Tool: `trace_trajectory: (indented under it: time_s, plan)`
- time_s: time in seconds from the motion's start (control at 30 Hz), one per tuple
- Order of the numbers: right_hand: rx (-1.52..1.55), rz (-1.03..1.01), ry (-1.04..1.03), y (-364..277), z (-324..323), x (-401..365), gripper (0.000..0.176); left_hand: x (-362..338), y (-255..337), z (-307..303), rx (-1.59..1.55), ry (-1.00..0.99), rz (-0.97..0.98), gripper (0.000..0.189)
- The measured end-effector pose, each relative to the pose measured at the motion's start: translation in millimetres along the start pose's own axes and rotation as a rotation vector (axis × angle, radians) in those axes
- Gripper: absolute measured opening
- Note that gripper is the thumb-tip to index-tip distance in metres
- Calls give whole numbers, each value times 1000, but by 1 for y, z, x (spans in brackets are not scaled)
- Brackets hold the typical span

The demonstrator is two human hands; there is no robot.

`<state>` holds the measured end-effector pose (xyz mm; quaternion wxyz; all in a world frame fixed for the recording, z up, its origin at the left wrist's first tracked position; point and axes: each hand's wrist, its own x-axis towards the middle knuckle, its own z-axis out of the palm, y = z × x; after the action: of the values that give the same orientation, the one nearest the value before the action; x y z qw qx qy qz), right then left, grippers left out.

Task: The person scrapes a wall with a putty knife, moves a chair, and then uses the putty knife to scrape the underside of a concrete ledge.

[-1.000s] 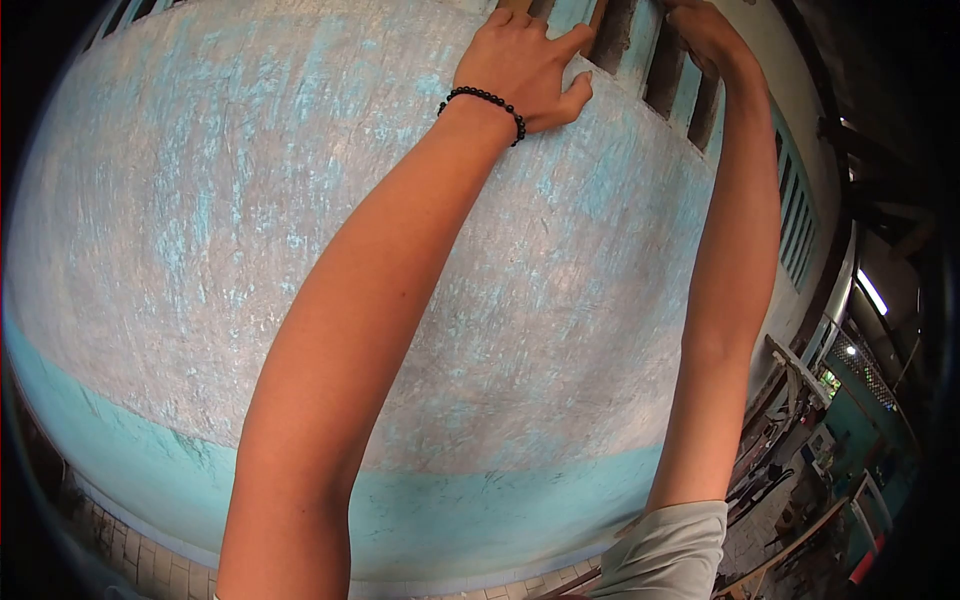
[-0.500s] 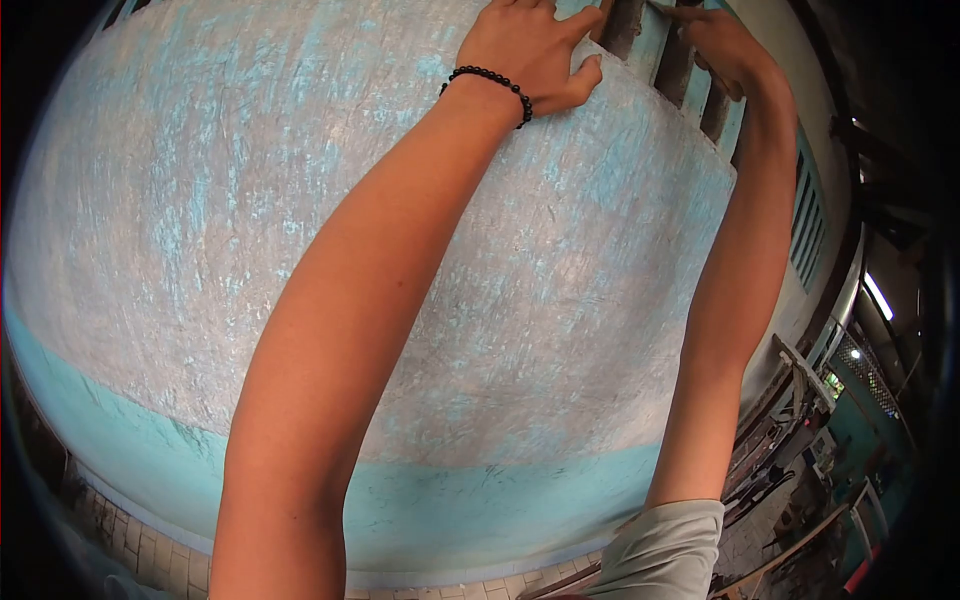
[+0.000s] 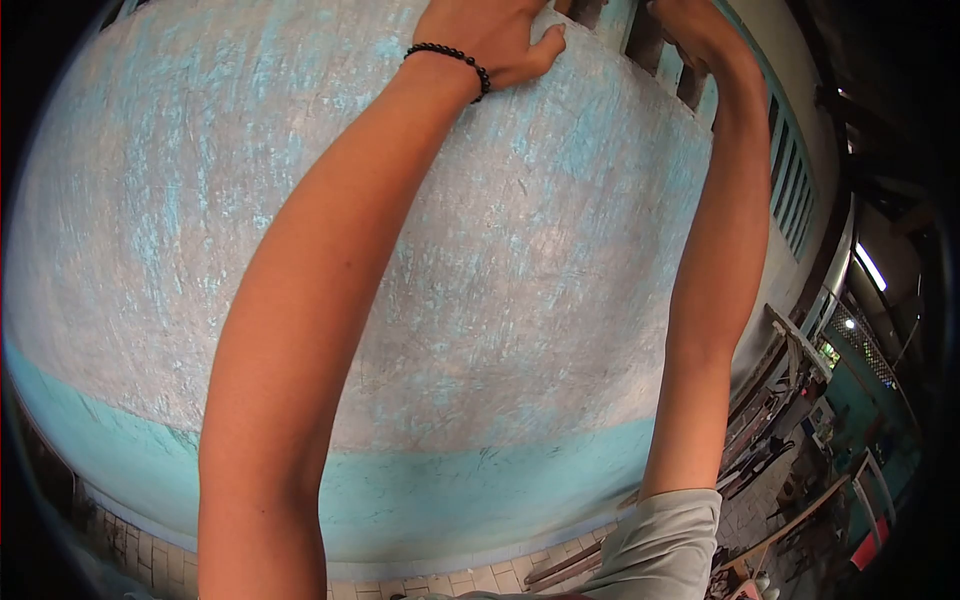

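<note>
Where our left hand and right hand reach frame-top, we can't tell finger spread or grip; slipping against slats risks scrapes.

On my remote feed I make out a single-strand bracelet of small, round, glossy black beads circling the left wrist and a loose, softly creased, pale grey-green cloth sleeve ending partway along the right upper arm.

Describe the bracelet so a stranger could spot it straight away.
Find the patchy blue-grey wall, then the left forearm slanting up across it. At its top, just below the left hand, sits the black beaded bracelet; the right wrist is bare.
</note>
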<state>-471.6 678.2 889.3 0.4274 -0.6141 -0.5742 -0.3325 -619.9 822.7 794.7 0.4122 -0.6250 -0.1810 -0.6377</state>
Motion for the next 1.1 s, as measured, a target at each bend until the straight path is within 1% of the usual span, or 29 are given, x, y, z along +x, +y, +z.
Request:
trace_trajectory:
  time_s: [0.1, 0.13, 0.17, 0.2, 0.27, 0.33, 0.43, 0.53, 0.63, 0.73, 0.83, 0.9, 0.97, 1.03, 1.07, 1.1]
  plan:
    - [47, -53, 15, -5, -2, 0, 62, 1, 2, -9, -23, -71, -23, 58]
    - [21, -55, -1, -4, -5, 0, 61, 1, 3, -11, -35, -91, -28, 58]
    - [-51, -123, 7, 8, -5, 14, 61, 2, 3, -12, -48, -108, -33, 58]
    - [-124, -191, 16, 27, -2, 38, 61, 2, 3, -11, -41, -94, -30, 58]
    - [-151, -196, 12, 24, -3, 41, 61, 1, 2, -7, -22, -65, -28, 58]
    - [-56, -69, -19, 17, -6, 35, 62, 1, -1, -4, -4, -47, -18, 58]
    - [-20, -4, -1, 7, -5, 15, 62, -1, 1, -5, -17, -70, -23, 59]
    - [57, -44, -44, 18, -7, 22, 62, 1, 3, -6, 0, -59, -26, 59]
    - [172, -123, 74, 18, 3, 10, 61, 0, 1, -5, -2, -67, -21, 58]
    - [40, -57, -32, 20, -8, 20, 59, 1, 4, -5, -11, -46, -20, 58]
    - [96, -10, 31, 16, -3, 23, 61, 2, 1, -8, -5, -64, -34, 58]
    - [81, -105, 130, 28, 13, 27, 63, 1, 6, -8, -12, -77, -32, 58]
    - [54, -85, 92, 35, 9, 31, 64, 1, 4, -6, 4, -53, -22, 58]
    - [31, 48, -95, 27, -11, 35, 64, 2, 4, -6, 13, -53, -31, 59]
    - [0, -37, -68, 24, -12, 30, 64, 3, 3, -6, 14, -59, -38, 59]
    - [43, -19, -18, 20, -6, 25, 65, 2, 5, -6, 8, -71, -45, 59]
